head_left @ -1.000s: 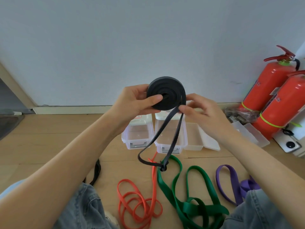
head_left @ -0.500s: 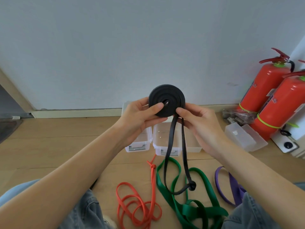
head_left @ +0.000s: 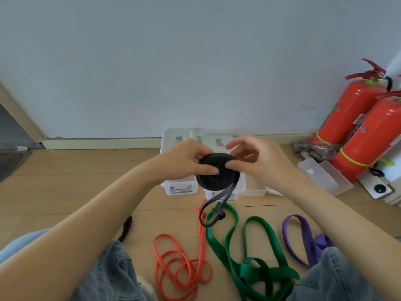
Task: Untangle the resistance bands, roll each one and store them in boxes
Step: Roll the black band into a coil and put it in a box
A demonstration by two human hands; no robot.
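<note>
A black resistance band point(head_left: 217, 177) is wound into a flat disc, with a short loose loop hanging below it. My left hand point(head_left: 184, 160) grips the roll from the left, thumb across its face. My right hand point(head_left: 258, 159) pinches the roll's right edge with thumb and fingertip, other fingers raised. On the floor lie an orange band point(head_left: 180, 266), a green band point(head_left: 245, 257) and a purple band point(head_left: 303, 240). Clear plastic boxes point(head_left: 180, 189) stand open behind the roll, partly hidden by my hands.
Two red fire extinguishers point(head_left: 355, 131) stand at the right by the wall. A clear lid point(head_left: 325, 177) and a bag of small parts point(head_left: 312, 148) lie beside them. Another black strap point(head_left: 127, 228) shows by my left knee. My jeans-clad knees frame the bottom edge.
The roll has come down from upright at chest height to a tilted, flatter pose just over the boxes. The hanging loop is shorter, and my right fingers have shifted onto the roll's edge.
</note>
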